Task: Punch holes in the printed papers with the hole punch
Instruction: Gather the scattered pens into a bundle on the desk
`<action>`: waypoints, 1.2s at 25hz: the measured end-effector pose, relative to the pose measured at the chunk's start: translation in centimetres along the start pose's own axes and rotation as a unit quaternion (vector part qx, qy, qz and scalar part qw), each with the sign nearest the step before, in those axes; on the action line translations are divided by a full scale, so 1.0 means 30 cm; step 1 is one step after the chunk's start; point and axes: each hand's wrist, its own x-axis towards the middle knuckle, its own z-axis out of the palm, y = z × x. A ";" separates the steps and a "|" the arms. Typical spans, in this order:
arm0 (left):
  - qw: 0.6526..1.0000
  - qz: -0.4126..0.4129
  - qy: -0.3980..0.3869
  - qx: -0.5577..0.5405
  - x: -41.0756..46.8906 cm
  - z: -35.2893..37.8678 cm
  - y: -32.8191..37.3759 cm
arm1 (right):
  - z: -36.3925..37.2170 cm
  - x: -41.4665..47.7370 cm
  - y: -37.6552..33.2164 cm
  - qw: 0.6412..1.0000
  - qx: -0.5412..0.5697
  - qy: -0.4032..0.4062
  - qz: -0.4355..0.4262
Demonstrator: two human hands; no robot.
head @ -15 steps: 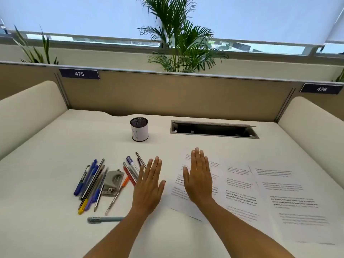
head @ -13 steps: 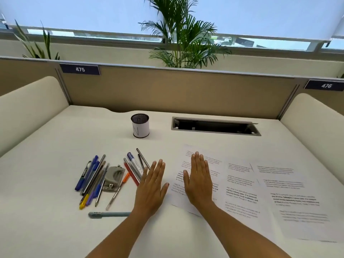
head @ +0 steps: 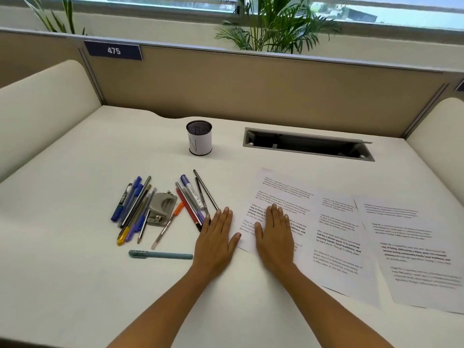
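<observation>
Punch untouched, papers unpunched.
Left hand and right hand lay flat, fingers together; pens crowded the punch, so grabbing it could've scattered them.

Your right hand lies flat over the leftmost printed paper and hides part of its lines. The rightmost paper runs past the right edge, and its print is too blurred to read. Pens crowd the hole punch on its left, masking that edge. The far-right nameplate is cut off, so its number is unseen.
</observation>
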 end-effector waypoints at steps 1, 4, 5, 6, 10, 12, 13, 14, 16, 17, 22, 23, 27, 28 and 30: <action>1.000 0.005 0.009 -0.003 0.001 -0.001 0.003 | 0.000 0.001 0.005 1.000 0.005 0.005 0.000; 0.999 0.028 0.001 -0.026 0.001 -0.013 -0.007 | -0.006 0.002 0.006 1.000 0.022 -0.002 0.003; 0.998 0.042 -0.004 -0.036 -0.003 -0.025 -0.015 | -0.011 0.001 0.002 1.000 0.029 0.002 0.007; 0.997 0.055 -0.007 -0.045 -0.009 -0.042 -0.025 | -0.016 0.001 -0.006 0.999 0.038 0.009 0.013; 0.992 0.090 -0.019 -0.085 -0.057 -0.146 -0.072 | -0.031 0.010 -0.098 0.996 0.078 0.030 0.021; 0.990 0.104 -0.038 -0.089 -0.088 -0.199 -0.124 | -0.021 0.022 -0.184 0.994 0.106 0.033 0.013; 0.989 0.102 -0.050 -0.090 -0.103 -0.222 -0.158 | -0.015 0.030 -0.232 0.992 0.120 0.035 0.008; 0.989 0.092 -0.064 -0.094 -0.118 -0.242 -0.198 | -0.005 0.038 -0.280 0.991 0.132 0.032 0.002; 0.989 0.073 -0.087 -0.095 -0.141 -0.275 -0.276 | 0.016 0.065 -0.377 0.989 0.149 0.012 -0.015; 0.990 0.070 -0.090 -0.087 -0.152 -0.287 -0.306 | 0.028 0.081 -0.418 0.987 0.156 -0.007 -0.023; 0.995 0.000 -0.101 -0.006 -0.171 -0.292 -0.380 | 0.102 0.157 -0.567 0.987 0.134 -0.085 -0.035; 0.996 -0.014 -0.093 0.006 -0.165 -0.287 -0.378 | 0.114 0.166 -0.583 0.989 0.120 -0.078 -0.031; 0.997 -0.027 -0.053 0.039 -0.117 -0.274 -0.352 | 0.150 0.191 -0.610 0.998 0.055 -0.043 -0.007; 0.998 -0.035 -0.045 0.036 -0.106 -0.274 -0.345 | 0.154 0.198 -0.607 0.998 0.043 -0.050 -0.008; 0.998 -0.052 -0.025 0.029 -0.090 -0.271 -0.335 | 0.149 0.205 -0.595 0.997 0.035 -0.066 -0.014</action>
